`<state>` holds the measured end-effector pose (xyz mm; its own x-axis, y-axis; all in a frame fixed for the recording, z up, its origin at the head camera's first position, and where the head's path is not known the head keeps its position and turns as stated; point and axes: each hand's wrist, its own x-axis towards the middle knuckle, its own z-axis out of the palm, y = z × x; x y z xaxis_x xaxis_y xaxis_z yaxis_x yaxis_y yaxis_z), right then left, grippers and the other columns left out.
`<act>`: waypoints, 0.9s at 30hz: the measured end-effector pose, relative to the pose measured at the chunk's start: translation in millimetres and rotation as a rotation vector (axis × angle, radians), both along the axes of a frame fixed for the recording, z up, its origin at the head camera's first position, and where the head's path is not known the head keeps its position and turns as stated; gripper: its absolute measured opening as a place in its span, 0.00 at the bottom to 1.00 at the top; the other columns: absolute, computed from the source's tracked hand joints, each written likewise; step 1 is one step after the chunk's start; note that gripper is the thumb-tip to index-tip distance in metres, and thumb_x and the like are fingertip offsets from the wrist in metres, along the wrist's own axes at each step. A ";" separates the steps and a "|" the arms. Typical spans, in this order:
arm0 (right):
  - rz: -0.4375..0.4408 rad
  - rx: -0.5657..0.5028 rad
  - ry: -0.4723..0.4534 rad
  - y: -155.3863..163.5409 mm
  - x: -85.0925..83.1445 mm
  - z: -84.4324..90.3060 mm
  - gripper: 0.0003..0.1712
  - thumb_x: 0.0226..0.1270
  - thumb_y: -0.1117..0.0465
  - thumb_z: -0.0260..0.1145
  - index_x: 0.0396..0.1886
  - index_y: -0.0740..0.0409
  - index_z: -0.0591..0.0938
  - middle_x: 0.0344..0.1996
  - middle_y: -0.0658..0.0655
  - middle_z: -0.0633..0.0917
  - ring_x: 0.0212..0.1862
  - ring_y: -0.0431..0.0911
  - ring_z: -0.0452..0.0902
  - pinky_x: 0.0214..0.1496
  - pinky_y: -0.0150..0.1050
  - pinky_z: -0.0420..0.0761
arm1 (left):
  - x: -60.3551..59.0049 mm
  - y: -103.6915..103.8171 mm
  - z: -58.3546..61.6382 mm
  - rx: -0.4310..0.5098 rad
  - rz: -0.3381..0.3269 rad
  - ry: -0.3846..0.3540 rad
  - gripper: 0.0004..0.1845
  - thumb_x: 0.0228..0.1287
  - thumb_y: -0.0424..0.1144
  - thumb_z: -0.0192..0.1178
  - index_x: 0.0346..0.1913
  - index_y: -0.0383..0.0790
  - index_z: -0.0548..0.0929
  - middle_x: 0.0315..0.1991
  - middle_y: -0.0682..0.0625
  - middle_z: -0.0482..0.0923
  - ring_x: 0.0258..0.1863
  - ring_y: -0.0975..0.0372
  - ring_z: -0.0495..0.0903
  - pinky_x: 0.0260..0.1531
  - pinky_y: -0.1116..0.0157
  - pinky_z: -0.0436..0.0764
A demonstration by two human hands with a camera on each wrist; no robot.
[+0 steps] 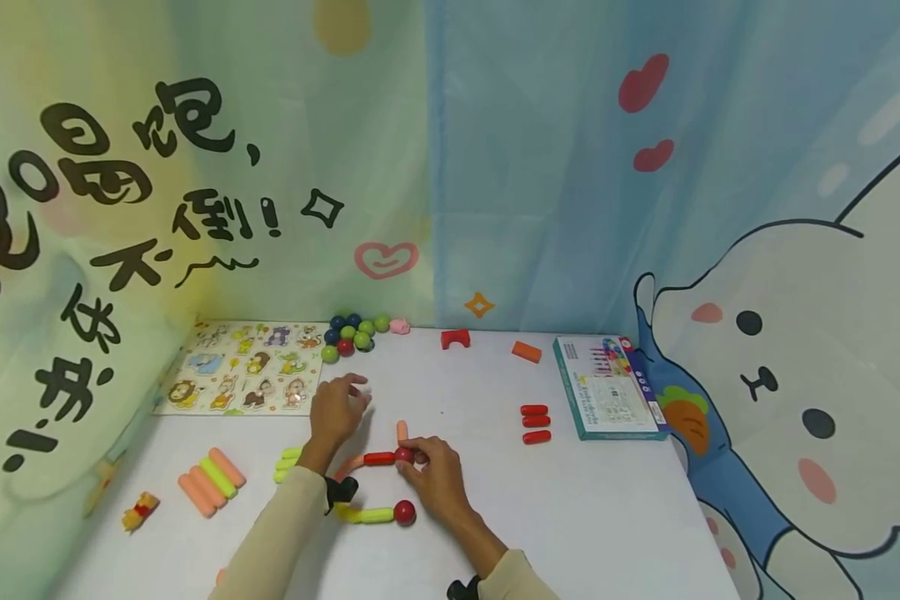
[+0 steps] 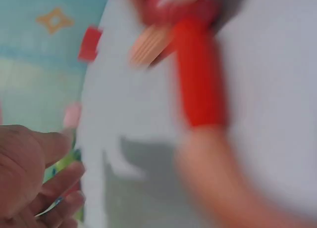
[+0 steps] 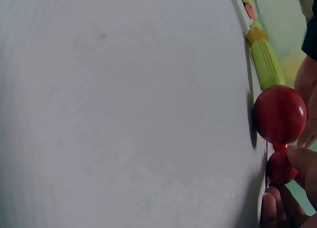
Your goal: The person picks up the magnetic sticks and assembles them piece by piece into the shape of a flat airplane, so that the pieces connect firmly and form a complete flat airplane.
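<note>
My right hand (image 1: 438, 482) pinches a dark red ball (image 1: 403, 455) between thumb and fingers. This ball joins a red stick (image 1: 379, 458) and, behind, a short peach stick (image 1: 402, 430). A curved peach piece (image 2: 213, 173), blurred in the left wrist view, continues from the red stick's other end. Over the table, between this chain and the ball pile, my left hand (image 1: 337, 410) holds nothing, its fingers loosely bent. Nearer me lies a second chain: another red ball (image 3: 280, 114), a yellow-green stick (image 1: 377, 516) and a curved yellow piece (image 1: 347, 513), partly behind the left wrist.
Green, blue and red balls (image 1: 347, 333) sit at the back beside a sticker sheet (image 1: 243, 367). Peach and green sticks (image 1: 212, 482) and a small bear figure (image 1: 140, 511) lie left. Red sticks (image 1: 536, 422) and a box (image 1: 610, 387) are right. A red arch (image 1: 455, 338) stands behind.
</note>
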<state>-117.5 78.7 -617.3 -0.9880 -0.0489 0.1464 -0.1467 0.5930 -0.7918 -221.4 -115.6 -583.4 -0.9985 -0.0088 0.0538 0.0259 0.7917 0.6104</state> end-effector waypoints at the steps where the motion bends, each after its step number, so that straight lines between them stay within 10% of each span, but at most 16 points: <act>1: -0.001 0.002 -0.002 0.2 0.0 0.3 0.19 0.63 0.62 0.80 0.54 0.50 0.91 0.37 0.51 0.86 0.42 0.47 0.81 0.41 0.28 0.77 | -7.8 -5.9 3.6 -0.017 0.023 0.022 0.19 0.71 0.39 0.68 0.61 0.40 0.84 0.49 0.40 0.87 0.50 0.45 0.80 0.51 0.48 0.75; 12: 0.002 -0.013 -0.038 -0.3 1.0 1.2 0.20 0.63 0.64 0.80 0.55 0.52 0.90 0.39 0.52 0.86 0.43 0.48 0.81 0.41 0.28 0.77 | -67.0 -50.4 16.0 -0.038 0.040 -0.142 0.31 0.76 0.36 0.59 0.78 0.33 0.67 0.77 0.31 0.67 0.74 0.33 0.66 0.72 0.33 0.64; 20: -0.053 -0.077 -0.087 -4.5 -6.0 6.3 0.20 0.68 0.56 0.78 0.56 0.56 0.85 0.41 0.53 0.89 0.38 0.43 0.82 0.38 0.28 0.80 | -55.8 -39.9 -0.5 -0.118 0.042 -0.039 0.21 0.70 0.39 0.68 0.62 0.34 0.82 0.62 0.29 0.77 0.59 0.36 0.79 0.58 0.40 0.78; 27: -0.158 0.069 -0.202 -17.4 -36.9 15.6 0.23 0.66 0.49 0.79 0.52 0.58 0.84 0.26 0.48 0.84 0.28 0.37 0.75 0.33 0.32 0.74 | -44.5 -19.5 -7.4 -0.085 -0.095 -0.093 0.16 0.70 0.39 0.69 0.57 0.38 0.85 0.49 0.37 0.82 0.48 0.47 0.82 0.52 0.46 0.80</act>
<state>-154.3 61.3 -601.7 -0.9930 0.1050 -0.0533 0.1090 0.6499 -0.7522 -266.0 -135.1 -590.8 -0.9954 0.0861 -0.0425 0.0492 0.8373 0.5445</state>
